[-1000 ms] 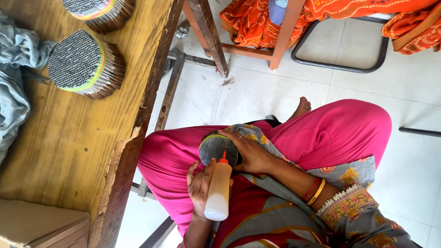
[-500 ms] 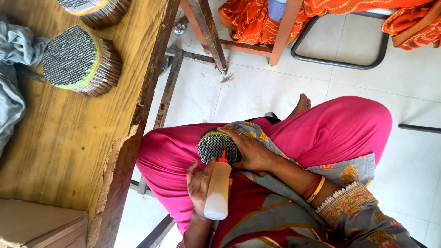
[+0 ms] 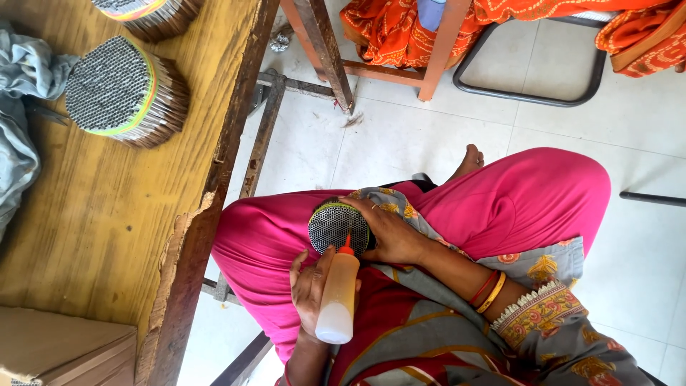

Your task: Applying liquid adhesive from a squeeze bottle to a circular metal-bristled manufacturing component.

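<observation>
i can't see the side of the round bundle point(image 3: 336, 226) on my lap; my right hand point(image 3: 389, 232) wraps around it. my left hand point(image 3: 311, 286) is closed around a squeeze bottle point(image 3: 339, 293), its red tip touching the bundle's holes.

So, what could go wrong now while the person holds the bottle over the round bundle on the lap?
1. The squeeze bottle in one hand has its red nozzle right at the bundle of thin tubes; a hard squeeze might spill liquid onto the pink clothing.
2. The bundle rests on the lap, steadied only by the other hand; it may tip or roll off.
</observation>
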